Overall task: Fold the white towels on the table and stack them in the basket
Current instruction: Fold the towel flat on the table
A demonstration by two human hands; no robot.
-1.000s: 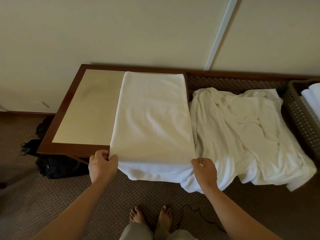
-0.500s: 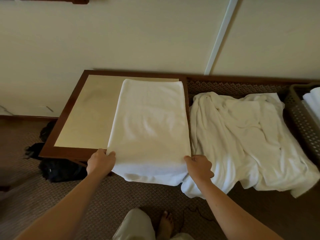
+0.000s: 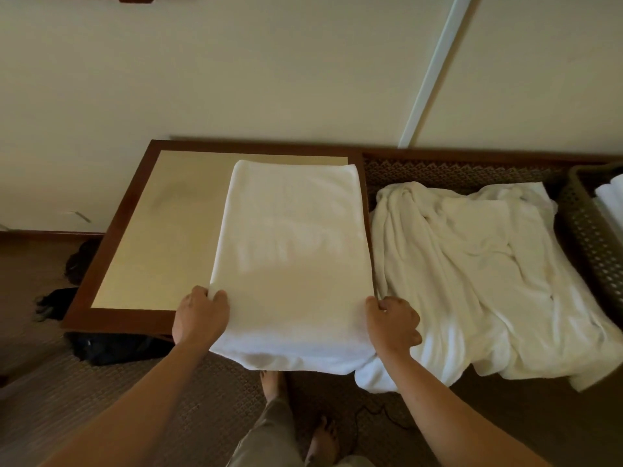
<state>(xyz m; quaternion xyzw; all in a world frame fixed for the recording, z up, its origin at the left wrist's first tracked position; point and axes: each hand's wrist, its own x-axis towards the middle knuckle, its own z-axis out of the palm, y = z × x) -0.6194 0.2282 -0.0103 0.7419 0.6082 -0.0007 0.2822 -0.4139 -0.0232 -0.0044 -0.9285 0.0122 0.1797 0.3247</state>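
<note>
Looking through the head camera, I see the half-folded towel (image 3: pixel 290 251) lying on the right part of the surface (image 3: pixel 161 237), its long axis running from the far edge toward me, its near end draping over the front edge. My left hand (image 3: pixel 199 318) pinches the towel's near left corner just at the front edge; my right hand (image 3: pixel 392 323) grips the near right corner, by the surface's front right corner. Both hands have their fingers curled on cloth, one at each side of the towel's short near edge, so neither is nearer; the towel lies straight ahead of them. I judge the coming fold carries that near edge away from me toward the far edge.

To the right, off the surface, a heap of unfolded towels (image 3: pixel 478 274) spreads out, touching the folded one's hanging end. Beyond the heap stands the basket (image 3: pixel 586 230), with folded white towels (image 3: pixel 612 200) partly visible inside, cut off by the frame.

No brand, label or writing is readable anywhere.
</note>
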